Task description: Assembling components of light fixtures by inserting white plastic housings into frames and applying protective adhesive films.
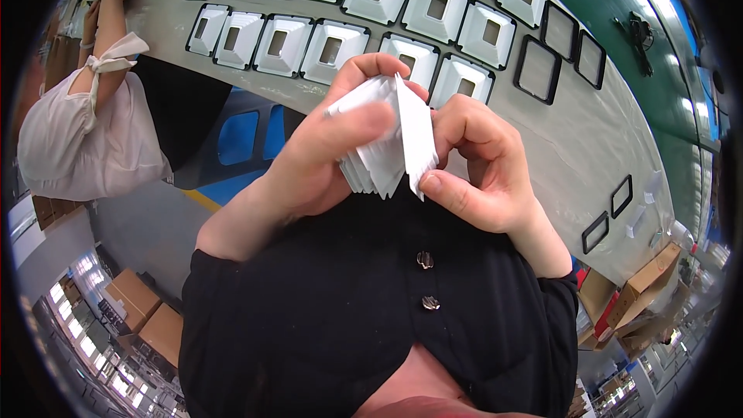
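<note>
My left hand is closed round a stack of thin white sheets with slanted, fanned edges, held in front of my chest. The thumb lies across the face of the stack and is slightly blurred. At the right side of the stack my right hand pinches a few white sheets between thumb and fingers. These stand at an angle to the rest, with a gap at the lower edge. Beyond my hands, white funnel-shaped housings with black rims and a rectangular opening lie in rows on the table.
The grey table curves across the far side. Black rectangular frames lie at its right, with smaller black frames nearer me. A co-worker in a white top is at the left. Cardboard boxes stand at lower right.
</note>
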`<state>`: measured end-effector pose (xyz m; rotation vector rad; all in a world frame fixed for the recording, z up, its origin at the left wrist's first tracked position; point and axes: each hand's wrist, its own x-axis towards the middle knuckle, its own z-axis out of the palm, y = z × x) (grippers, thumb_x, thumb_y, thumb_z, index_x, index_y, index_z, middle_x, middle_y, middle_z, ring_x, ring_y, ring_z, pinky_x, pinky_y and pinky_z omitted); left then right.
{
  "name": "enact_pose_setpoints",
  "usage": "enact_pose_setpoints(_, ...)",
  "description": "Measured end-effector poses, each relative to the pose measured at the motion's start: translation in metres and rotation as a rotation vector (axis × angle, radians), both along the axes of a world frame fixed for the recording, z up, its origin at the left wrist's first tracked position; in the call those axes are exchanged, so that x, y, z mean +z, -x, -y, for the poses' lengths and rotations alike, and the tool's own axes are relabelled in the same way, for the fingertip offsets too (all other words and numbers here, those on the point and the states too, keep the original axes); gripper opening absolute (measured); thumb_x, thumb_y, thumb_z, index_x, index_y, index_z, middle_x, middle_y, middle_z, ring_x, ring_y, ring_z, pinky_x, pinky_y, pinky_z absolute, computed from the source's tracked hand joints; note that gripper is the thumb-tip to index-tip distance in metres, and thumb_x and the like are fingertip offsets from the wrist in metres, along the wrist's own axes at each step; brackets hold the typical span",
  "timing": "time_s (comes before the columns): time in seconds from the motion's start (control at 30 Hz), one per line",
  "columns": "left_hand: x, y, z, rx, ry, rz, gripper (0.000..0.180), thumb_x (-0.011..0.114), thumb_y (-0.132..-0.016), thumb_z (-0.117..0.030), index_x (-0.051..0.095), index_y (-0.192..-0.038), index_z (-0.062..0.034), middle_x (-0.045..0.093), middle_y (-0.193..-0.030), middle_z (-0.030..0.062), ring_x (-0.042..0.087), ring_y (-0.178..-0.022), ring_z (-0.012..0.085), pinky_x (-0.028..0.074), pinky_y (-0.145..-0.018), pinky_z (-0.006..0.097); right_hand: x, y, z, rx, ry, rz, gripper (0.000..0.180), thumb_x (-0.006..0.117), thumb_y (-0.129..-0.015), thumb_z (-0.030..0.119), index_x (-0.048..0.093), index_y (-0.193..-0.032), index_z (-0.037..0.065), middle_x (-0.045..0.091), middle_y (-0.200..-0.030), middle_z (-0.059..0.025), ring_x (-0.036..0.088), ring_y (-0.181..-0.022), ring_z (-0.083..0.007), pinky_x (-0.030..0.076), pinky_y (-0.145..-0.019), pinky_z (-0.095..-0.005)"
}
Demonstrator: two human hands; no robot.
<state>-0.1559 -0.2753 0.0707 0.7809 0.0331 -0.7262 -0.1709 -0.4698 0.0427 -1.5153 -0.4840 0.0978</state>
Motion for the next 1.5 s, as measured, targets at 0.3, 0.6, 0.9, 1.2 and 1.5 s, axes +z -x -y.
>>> enact_pose_setpoints(0.3, -0.004, 0.000, 0.004, 0.036, -0.364, 0.309, 0.057, 0.070, -0.080, -0.012, 0.041, -0.129, -0.0094, 0.048, -0.120, 0.0064, 0.051, -0.109, 0.0154, 0.044, -0.092, 0.031, 0.009, -0.002, 0.000, 0.156, -0.164, -0.494, 0.031, 0.075, -0.083, 0.027, 0.056, -0.081, 0.004, 0.060, -0.076, -0.0004, 0.055, -0.068, -0.0055, 0.044, -0.060, -0.0213)
enact_pose_setpoints(0.6, -0.006, -0.001, 0.003, 0.046, -0.342, 0.261, 0.053, 0.068, -0.081, -0.013, 0.045, -0.129, -0.0091, 0.050, -0.119, 0.0069, 0.053, -0.106, 0.0157, 0.045, -0.090, 0.030, 0.004, -0.007, 0.001, 0.230, -0.265, -0.627, 0.028, 0.074, -0.085, 0.024, 0.055, -0.082, 0.003, 0.062, -0.078, -0.0006, 0.056, -0.071, -0.0045, 0.043, -0.062, -0.0202)
enact_pose_setpoints(0.9, -0.009, -0.001, 0.004, 0.129, -0.465, 0.487, 0.062, 0.058, -0.072, -0.009, 0.036, -0.130, -0.0052, 0.047, -0.125, 0.0142, 0.051, -0.118, 0.0257, 0.043, -0.100, 0.040, -0.001, 0.002, -0.007, -0.046, 0.006, -0.169, 0.021, 0.072, -0.073, 0.012, 0.055, -0.080, 0.000, 0.053, -0.080, -0.0069, 0.059, -0.067, -0.0146, 0.050, -0.062, -0.0257)
enact_pose_setpoints(1.2, -0.018, -0.005, 0.008, 0.226, -0.089, 0.391, 0.058, 0.055, -0.073, -0.003, 0.033, -0.126, -0.0079, 0.043, -0.124, 0.0159, 0.048, -0.120, 0.0295, 0.045, -0.098, 0.046, 0.000, -0.002, 0.004, -0.132, -0.064, -0.032, 0.027, 0.077, -0.071, 0.021, 0.060, -0.081, 0.003, 0.052, -0.074, -0.0041, 0.051, -0.067, -0.0144, 0.040, -0.061, -0.0264)
enact_pose_setpoints(1.5, -0.018, -0.024, 0.008, 0.236, 0.005, 0.264, 0.057, 0.059, -0.074, -0.011, 0.038, -0.127, -0.0151, 0.041, -0.126, 0.0149, 0.043, -0.127, 0.0367, 0.050, -0.091, 0.053, 0.018, -0.016, 0.031, -0.399, 0.533, 0.621, 0.038, 0.083, -0.059, 0.026, 0.056, -0.079, 0.008, 0.049, -0.078, -0.0065, 0.051, -0.063, -0.0228, 0.042, -0.054, -0.0324)
